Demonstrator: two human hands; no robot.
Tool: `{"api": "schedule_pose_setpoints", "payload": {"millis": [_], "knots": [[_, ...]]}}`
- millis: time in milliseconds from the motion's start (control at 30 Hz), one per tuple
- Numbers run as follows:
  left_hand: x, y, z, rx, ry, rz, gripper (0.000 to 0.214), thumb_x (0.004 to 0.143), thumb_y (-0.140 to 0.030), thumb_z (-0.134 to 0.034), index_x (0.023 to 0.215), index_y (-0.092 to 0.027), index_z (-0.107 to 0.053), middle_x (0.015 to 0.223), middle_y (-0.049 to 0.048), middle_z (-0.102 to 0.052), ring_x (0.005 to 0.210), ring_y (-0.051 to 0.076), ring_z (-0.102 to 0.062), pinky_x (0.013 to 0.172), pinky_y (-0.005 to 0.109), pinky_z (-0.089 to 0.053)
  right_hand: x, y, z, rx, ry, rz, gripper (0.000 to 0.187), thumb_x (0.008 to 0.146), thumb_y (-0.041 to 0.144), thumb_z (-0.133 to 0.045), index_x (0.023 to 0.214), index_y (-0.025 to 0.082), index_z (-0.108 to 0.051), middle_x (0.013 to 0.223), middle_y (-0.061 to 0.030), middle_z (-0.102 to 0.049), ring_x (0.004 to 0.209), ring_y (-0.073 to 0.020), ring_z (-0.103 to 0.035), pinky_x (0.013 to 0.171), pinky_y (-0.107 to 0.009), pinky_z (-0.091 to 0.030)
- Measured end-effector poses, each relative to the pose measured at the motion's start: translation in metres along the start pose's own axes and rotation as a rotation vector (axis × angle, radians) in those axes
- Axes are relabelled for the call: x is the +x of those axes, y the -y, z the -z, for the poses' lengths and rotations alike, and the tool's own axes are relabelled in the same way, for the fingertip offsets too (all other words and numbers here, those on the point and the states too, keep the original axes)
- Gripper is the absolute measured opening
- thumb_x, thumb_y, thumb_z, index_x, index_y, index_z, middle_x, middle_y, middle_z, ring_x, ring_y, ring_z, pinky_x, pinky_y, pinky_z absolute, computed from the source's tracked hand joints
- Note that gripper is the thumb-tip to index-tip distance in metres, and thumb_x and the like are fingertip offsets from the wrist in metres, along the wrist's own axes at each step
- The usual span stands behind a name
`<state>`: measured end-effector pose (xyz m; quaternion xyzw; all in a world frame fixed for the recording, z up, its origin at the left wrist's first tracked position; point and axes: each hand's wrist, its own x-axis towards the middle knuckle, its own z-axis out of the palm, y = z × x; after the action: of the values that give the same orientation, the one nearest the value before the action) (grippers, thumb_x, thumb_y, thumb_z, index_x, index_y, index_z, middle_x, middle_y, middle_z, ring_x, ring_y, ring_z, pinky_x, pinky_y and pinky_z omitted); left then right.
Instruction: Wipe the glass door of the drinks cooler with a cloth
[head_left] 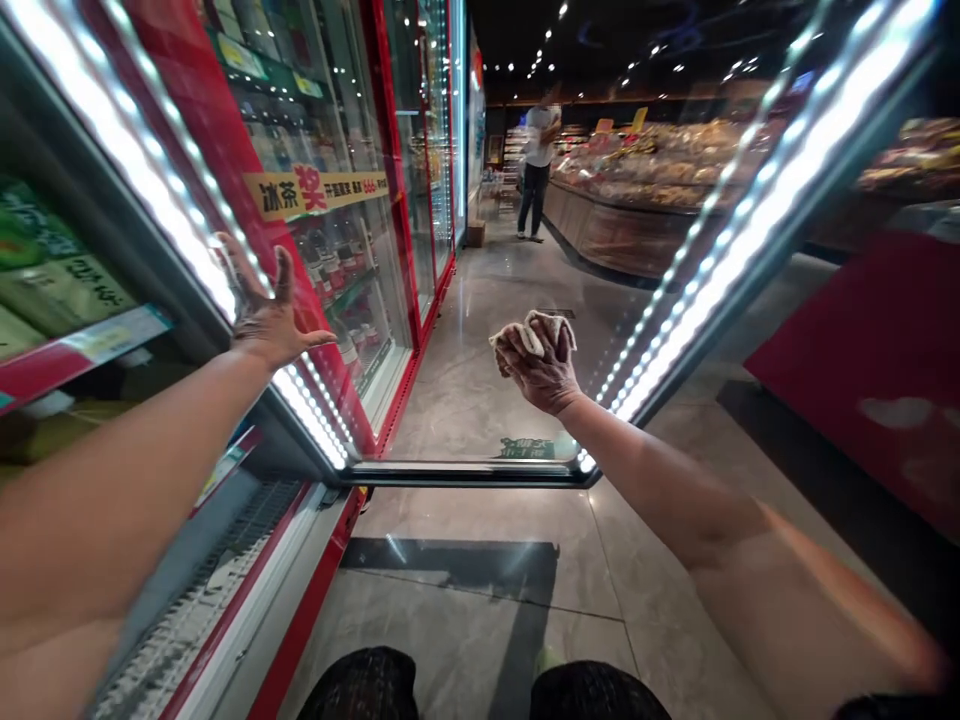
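Note:
An open glass cooler door [469,476] with bright LED strips along both sides fills the view in front of me. My right hand [544,370] presses a folded white cloth [555,325] against the lower part of its glass, fingers bent over the cloth. On the left, my left hand [268,318] lies at the door's lit side edge with its fingers spread apart, holding nothing. Whether its palm bears on the frame or the glass I cannot tell. Dark lettering [526,448] shows low on the pane, below the cloth.
Left of me, the opened cooler has shelves with green packages [56,270] and a wire rack [217,560] at the bottom. Beyond the glass stand more red-framed coolers [397,180]. A person [538,160] stands in the aisle beside a produce counter [622,225]. A red panel [870,370] is at right.

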<state>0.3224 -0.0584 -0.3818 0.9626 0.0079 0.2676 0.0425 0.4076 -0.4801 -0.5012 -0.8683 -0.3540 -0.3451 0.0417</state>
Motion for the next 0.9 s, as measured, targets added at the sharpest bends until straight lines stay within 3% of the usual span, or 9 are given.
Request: {"api": "schedule_pose_setpoints", "payload": {"millis": [100, 267, 433, 500, 633, 733, 833, 900], "knots": [[-0.002, -0.003, 0.0, 0.029, -0.093, 0.04, 0.118, 0.075, -0.08, -0.062, 0.161, -0.016, -0.011, 0.167, 0.0175, -0.02, 0.157, 0.032, -0.002, 0.124, 0.058, -0.013, 0.021, 0.014, 0.0, 0.019, -0.021, 0.004, 0.046, 0.1, 0.03, -0.05, 0.145, 0.035, -0.055, 0.16, -0.0033, -0.045, 0.153, -0.0333, -0.027, 0.125, -0.068, -0.009], [-0.008, -0.005, -0.001, 0.013, -0.063, 0.036, 0.113, 0.076, -0.075, -0.067, 0.161, -0.021, -0.016, 0.168, 0.0146, -0.017, 0.157, 0.032, 0.002, 0.125, 0.058, -0.014, 0.051, 0.048, -0.01, 0.085, -0.11, -0.032, 0.049, 0.101, 0.03, -0.049, 0.149, 0.036, -0.049, 0.159, -0.0031, -0.046, 0.153, -0.0337, -0.029, 0.125, -0.069, -0.01], [-0.016, 0.004, -0.009, 0.064, -0.098, -0.05, 0.098, 0.084, -0.063, -0.068, 0.161, -0.026, -0.02, 0.169, 0.0116, -0.014, 0.156, 0.032, 0.013, 0.124, 0.059, -0.016, 0.065, 0.079, -0.027, 0.174, -0.069, 0.269, 0.055, 0.101, 0.018, -0.045, 0.152, 0.04, -0.043, 0.157, 0.003, -0.049, 0.154, -0.0237, -0.031, 0.129, -0.059, -0.016], [-0.018, 0.01, -0.012, 0.09, -0.097, -0.071, 0.098, 0.084, -0.056, -0.071, 0.162, -0.026, -0.02, 0.171, 0.0098, -0.006, 0.154, 0.032, 0.022, 0.125, 0.059, -0.016, 0.08, 0.087, -0.024, 0.175, -0.094, 0.316, 0.057, 0.102, 0.015, -0.043, 0.154, 0.039, -0.04, 0.159, 0.0039, -0.045, 0.156, -0.0224, -0.025, 0.13, -0.057, -0.016], [-0.02, 0.021, -0.01, 0.109, -0.048, -0.101, 0.099, 0.083, -0.038, -0.076, 0.162, -0.028, -0.016, 0.166, 0.004, 0.029, 0.151, 0.035, 0.028, 0.126, 0.059, -0.013, 0.103, 0.105, -0.019, 0.199, -0.139, 0.229, 0.059, 0.101, 0.012, -0.043, 0.154, 0.038, -0.04, 0.163, 0.0027, -0.039, 0.157, -0.0233, -0.019, 0.13, -0.06, -0.011], [-0.021, 0.028, -0.005, 0.105, -0.004, -0.118, 0.087, 0.089, -0.026, -0.067, 0.161, -0.03, -0.019, 0.158, -0.0005, 0.044, 0.152, 0.037, 0.025, 0.125, 0.059, -0.016, 0.106, 0.121, -0.03, 0.236, -0.106, 0.299, 0.057, 0.101, 0.011, -0.042, 0.154, 0.031, -0.042, 0.161, -0.0011, -0.042, 0.156, -0.0202, -0.024, 0.132, -0.054, -0.015], [-0.022, 0.033, 0.0, 0.108, 0.025, -0.125, 0.075, 0.093, -0.014, -0.051, 0.16, -0.034, -0.024, 0.159, -0.0045, 0.041, 0.153, 0.033, 0.024, 0.124, 0.059, -0.019, 0.112, 0.135, -0.041, 0.247, -0.088, 0.432, 0.057, 0.099, 0.009, -0.045, 0.153, 0.024, -0.043, 0.161, -0.0053, -0.042, 0.154, -0.0177, -0.028, 0.132, -0.048, -0.02], [-0.022, 0.035, 0.004, 0.115, 0.033, -0.122, 0.075, 0.091, -0.007, -0.044, 0.158, -0.036, -0.029, 0.162, -0.0058, 0.036, 0.153, 0.032, 0.022, 0.124, 0.059, -0.019, 0.124, 0.143, -0.042, 0.253, -0.099, 0.449, 0.059, 0.098, 0.009, -0.048, 0.154, 0.024, -0.041, 0.163, -0.0056, -0.037, 0.155, -0.0191, -0.026, 0.132, -0.048, -0.02]]}}
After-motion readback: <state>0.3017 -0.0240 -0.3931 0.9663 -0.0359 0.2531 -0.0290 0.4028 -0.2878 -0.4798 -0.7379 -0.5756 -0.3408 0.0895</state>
